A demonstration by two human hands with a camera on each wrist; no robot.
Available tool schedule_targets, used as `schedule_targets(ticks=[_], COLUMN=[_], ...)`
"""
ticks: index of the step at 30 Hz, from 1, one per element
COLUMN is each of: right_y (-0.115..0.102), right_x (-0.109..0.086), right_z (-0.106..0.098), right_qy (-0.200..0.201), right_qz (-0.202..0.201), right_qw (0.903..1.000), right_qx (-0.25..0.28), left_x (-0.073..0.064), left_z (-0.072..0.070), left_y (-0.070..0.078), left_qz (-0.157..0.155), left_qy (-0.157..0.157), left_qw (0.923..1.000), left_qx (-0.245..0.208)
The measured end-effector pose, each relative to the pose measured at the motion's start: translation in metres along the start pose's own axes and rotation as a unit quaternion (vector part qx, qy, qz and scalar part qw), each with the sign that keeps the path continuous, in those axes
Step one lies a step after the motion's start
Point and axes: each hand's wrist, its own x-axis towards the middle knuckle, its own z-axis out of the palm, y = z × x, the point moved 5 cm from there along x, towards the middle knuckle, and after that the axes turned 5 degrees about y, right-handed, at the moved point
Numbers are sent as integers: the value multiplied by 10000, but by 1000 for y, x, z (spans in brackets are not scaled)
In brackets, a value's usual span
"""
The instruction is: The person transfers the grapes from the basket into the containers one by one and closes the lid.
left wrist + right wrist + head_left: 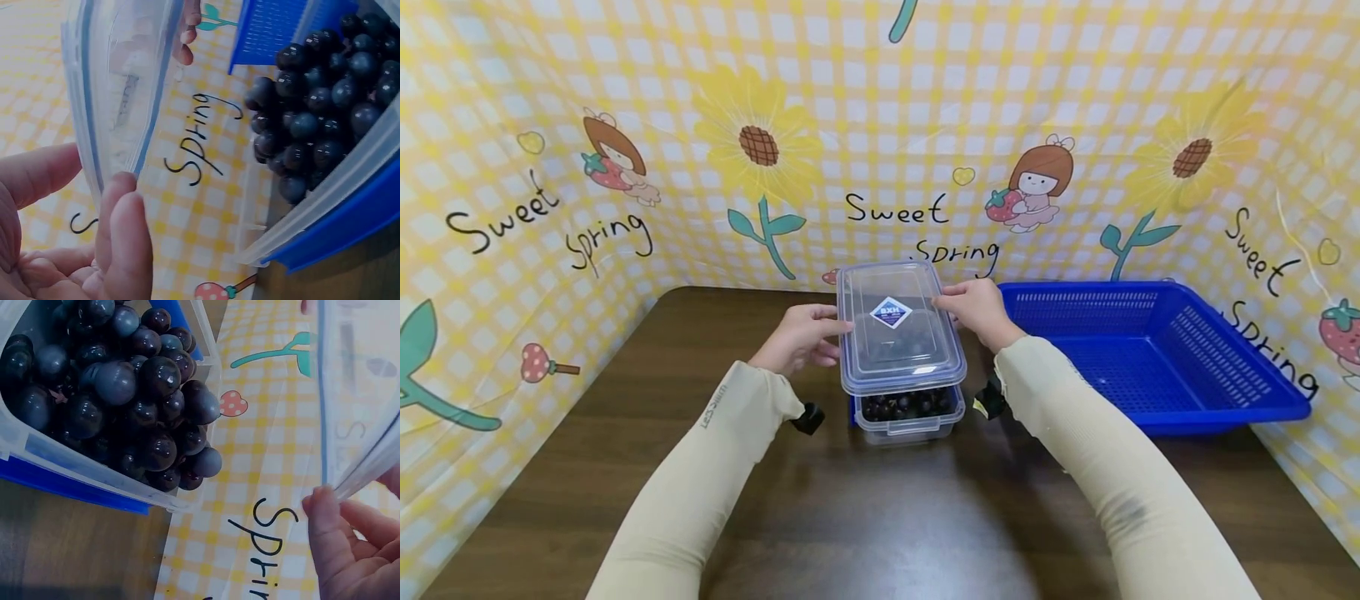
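Both hands hold a clear plastic lid (895, 354) with a blue seal and a diamond-shaped label, tilted over a clear food container (917, 429). Dark grapes (917, 406) fill the container, and they show closely in the right wrist view as a bunch of grapes (144, 400). My left hand (801, 337) pinches the lid's left edge between thumb and fingers. On the opposite edge, my right hand (977, 312) pinches the lid the same way. In the left wrist view the lid (119, 94) stands apart from the grapes (319, 106).
A blue plastic basket (1150, 412) stands on the right of the brown table (625, 467). Something blue (69, 487) lies under the container, mostly hidden. Behind the table hangs a yellow checked cloth (880, 125) with printed flowers and figures.
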Motion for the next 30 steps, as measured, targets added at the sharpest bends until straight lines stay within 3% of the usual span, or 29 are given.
schedule_targets(ticks=[6, 14, 21, 30], right_y=[7, 15, 24, 38], right_x=[0, -4, -11, -13], right_z=[0, 12, 20, 23], right_qy=[-63, -471, -637, -861], right_qz=[252, 68, 34, 64], right_qw=[9996, 9987, 9976, 9956], right_qx=[121, 153, -252, -365], left_x=[4, 7, 5, 10], left_z=[5, 8, 15, 23], left_y=[0, -1, -8, -21], left_qz=[-20, 235, 544, 509], left_qy=[69, 255, 321, 363], left_qw=[9999, 9970, 9911, 9914], left_qx=[107, 696, 1174, 1151])
